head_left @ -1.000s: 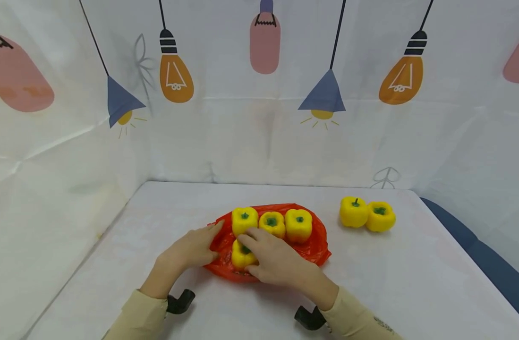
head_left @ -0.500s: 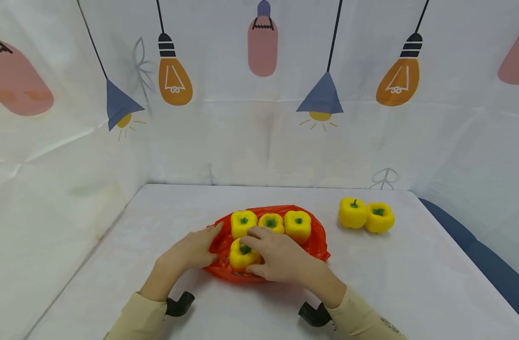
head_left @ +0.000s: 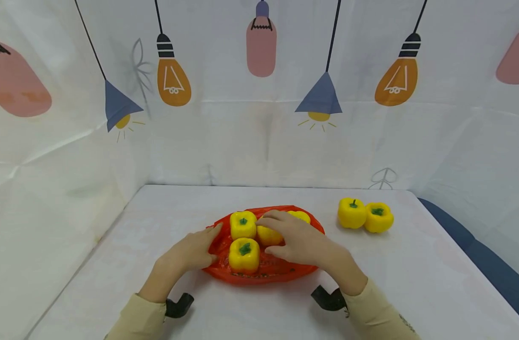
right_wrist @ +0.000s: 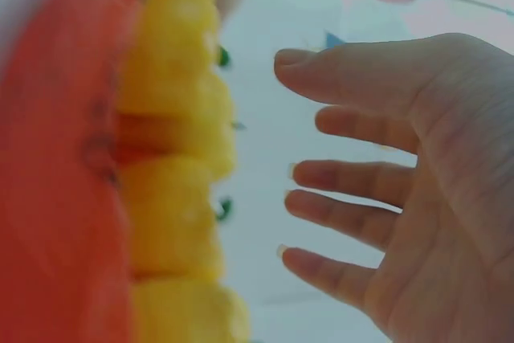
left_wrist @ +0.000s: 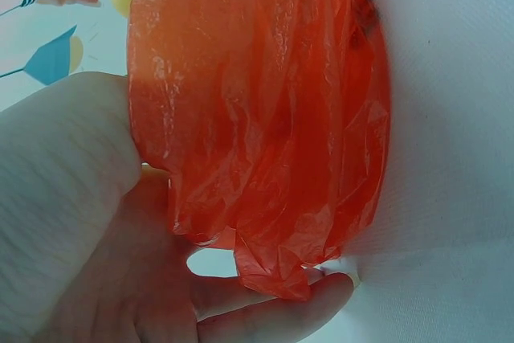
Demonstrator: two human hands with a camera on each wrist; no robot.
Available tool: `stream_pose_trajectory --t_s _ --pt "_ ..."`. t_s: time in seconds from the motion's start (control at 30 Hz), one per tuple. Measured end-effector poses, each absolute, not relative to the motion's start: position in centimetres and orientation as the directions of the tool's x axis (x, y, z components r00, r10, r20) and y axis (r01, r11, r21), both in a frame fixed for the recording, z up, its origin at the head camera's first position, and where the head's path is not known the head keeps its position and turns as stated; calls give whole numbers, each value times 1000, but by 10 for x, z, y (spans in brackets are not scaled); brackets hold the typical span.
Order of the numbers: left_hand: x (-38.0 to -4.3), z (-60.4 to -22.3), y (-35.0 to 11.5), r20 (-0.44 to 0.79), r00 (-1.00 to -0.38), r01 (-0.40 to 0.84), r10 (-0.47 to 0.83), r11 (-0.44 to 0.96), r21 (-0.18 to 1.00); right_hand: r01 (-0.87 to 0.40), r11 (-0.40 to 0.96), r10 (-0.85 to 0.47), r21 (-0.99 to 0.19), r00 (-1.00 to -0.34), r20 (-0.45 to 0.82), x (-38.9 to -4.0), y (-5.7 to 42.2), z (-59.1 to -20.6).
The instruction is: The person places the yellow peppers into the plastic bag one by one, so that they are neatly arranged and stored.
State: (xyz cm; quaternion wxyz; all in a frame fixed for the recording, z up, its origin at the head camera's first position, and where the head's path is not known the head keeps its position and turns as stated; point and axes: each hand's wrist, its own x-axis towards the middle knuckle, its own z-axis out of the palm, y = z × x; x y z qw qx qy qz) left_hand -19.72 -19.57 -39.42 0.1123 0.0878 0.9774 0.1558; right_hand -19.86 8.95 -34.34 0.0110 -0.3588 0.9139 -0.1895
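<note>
A red plastic bag [head_left: 285, 271] lies spread on the table, its rim standing up around several yellow bell peppers. My left hand [head_left: 191, 250] grips the bag's left edge; in the left wrist view the bag [left_wrist: 257, 118] hangs between thumb side and fingers. Within the bag, the front bell pepper [head_left: 244, 257] and the back-left bell pepper [head_left: 243, 226] show fully. My right hand [head_left: 299, 238] hovers over the bag's right half, partly hiding a middle bell pepper [head_left: 268, 237] and the right bell pepper [head_left: 301, 216]. In the right wrist view its fingers are spread, apart from the peppers.
Two more yellow bell peppers, one with an upright stem [head_left: 351, 215] and one beside it [head_left: 379, 219], stand together at the table's back right. A white wall sheet [head_left: 242, 141] with printed lamps closes off the back. A dark blue seat [head_left: 463, 241] shows past the right edge.
My right hand has let go of the front bell pepper, which sits in the bag, and has moved right and back above the other peppers. The left hand stays at the bag's edge.
</note>
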Motion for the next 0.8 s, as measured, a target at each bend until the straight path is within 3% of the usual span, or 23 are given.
stream_pose_trajectory --t_s 0.27,0.8 --pt "-197 -394 -196 -172 -960 157 220 935 317 -540 755 -526 -372 -837 149 -221 128 -335" --pt "-197 -396 -197 -163 -960 166 229 929 331 -389 875 -339 -288 -917 209 -264 207 -350"
